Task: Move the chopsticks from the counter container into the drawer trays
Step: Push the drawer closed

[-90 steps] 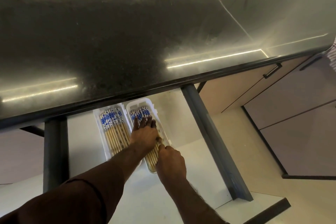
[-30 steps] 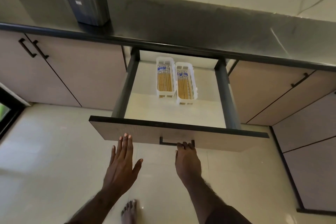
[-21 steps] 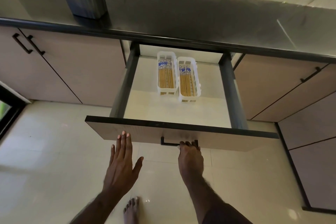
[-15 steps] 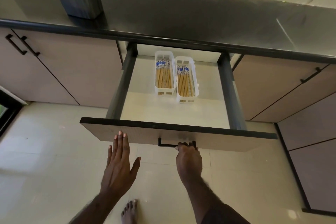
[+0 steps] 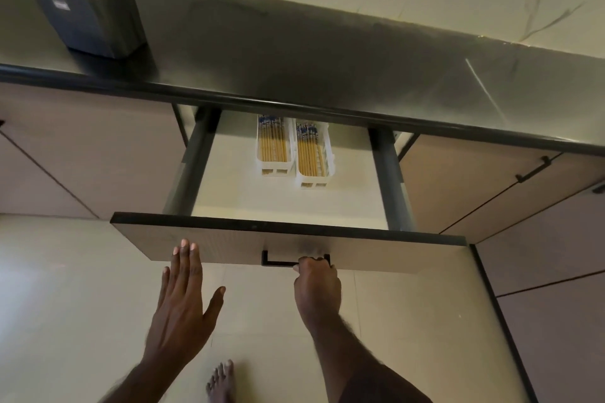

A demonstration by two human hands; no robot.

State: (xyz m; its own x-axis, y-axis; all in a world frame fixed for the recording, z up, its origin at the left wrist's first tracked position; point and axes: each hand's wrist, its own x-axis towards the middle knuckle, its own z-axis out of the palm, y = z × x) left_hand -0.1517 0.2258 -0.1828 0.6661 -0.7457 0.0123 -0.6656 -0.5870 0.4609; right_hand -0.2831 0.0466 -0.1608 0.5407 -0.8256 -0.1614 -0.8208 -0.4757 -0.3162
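Two white drawer trays, the left tray (image 5: 261, 160) and the right tray (image 5: 330, 160), lie side by side in the open drawer (image 5: 229, 242), each packed with several wooden chopsticks (image 5: 273, 147) with blue-patterned ends. The dark grey counter container (image 5: 88, 10) stands on the black counter at the far left; no chopsticks show above its rim. My right hand (image 5: 316, 281) is closed on the black drawer handle (image 5: 278, 262). My left hand (image 5: 183, 301) is flat, fingers spread, its fingertips at the drawer's front panel.
The black countertop (image 5: 327, 52) overhangs the back of the drawer and hides the trays' far ends. Beige cabinet doors with black handles (image 5: 532, 170) flank the drawer. Pale tiled floor lies below, with my bare foot (image 5: 222, 383) on it.
My hands left the trays and came back to the drawer front. The right hand has closed on the handle, and the drawer has slid inward, so the counter edge now covers the trays' far ends.
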